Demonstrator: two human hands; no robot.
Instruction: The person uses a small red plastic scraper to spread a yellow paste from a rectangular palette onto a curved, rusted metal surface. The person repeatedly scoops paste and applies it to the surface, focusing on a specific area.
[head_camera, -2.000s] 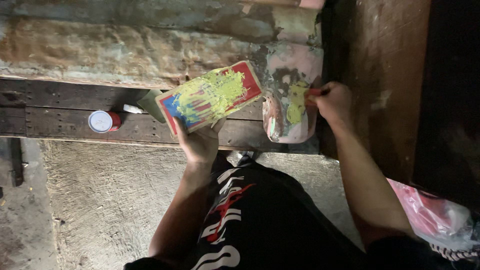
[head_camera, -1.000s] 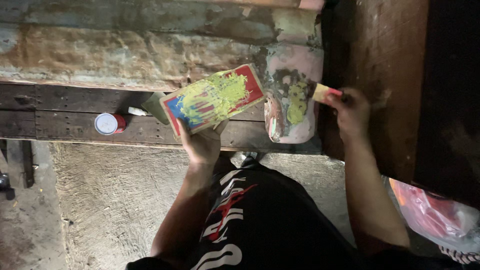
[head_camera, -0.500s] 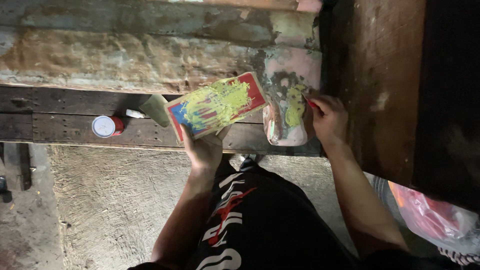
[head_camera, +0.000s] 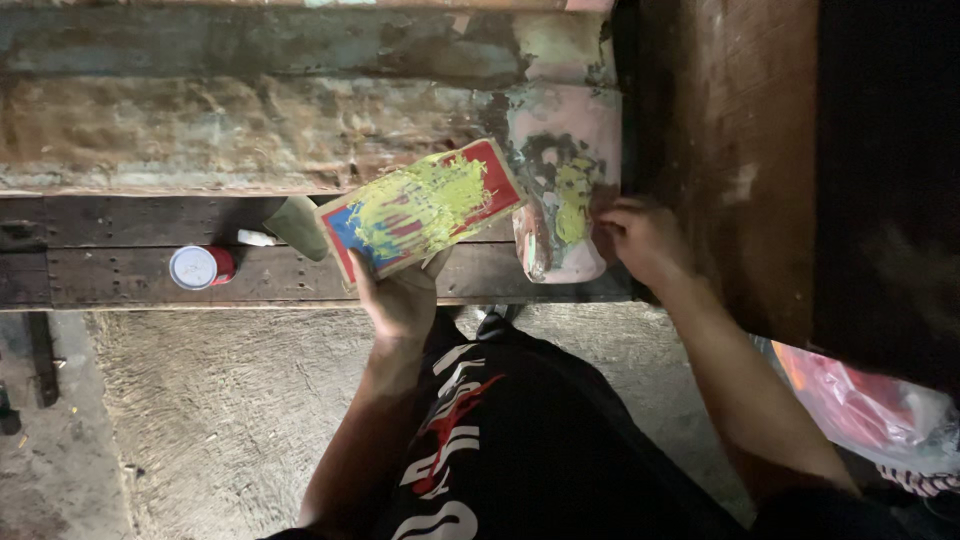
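Two things are in hand at this moment: a flat card (head_camera: 420, 208) with a red and blue border, smeared thickly with yellow-green paste, and a pale, patched surface (head_camera: 565, 195) on the worn wooden beam. The left hand (head_camera: 400, 295) grips the card from below, fingers curled under its lower edge, holding it tilted with its right end higher. The right hand (head_camera: 640, 240) is curled loosely, fingertips pressed against the right side of the patched surface, beside a streak of the same yellow-green paste; whether it pinches a small tool cannot be told. The card's upper right corner sits just beside that patch, to the left of the right hand.

Left of the left hand, on the dark wooden ledge (head_camera: 110, 280), an olive-green object (head_camera: 297, 226) leans just beside the card's lower corner, with a small white piece (head_camera: 255, 238) next to it. Farther left stands a small red can with a white lid (head_camera: 200, 267). Below both hands lie the person's dark shorts with white and red print (head_camera: 470, 430) and a rough concrete floor (head_camera: 200, 420). Below the right forearm, a pink plastic bag (head_camera: 860, 410) shows.
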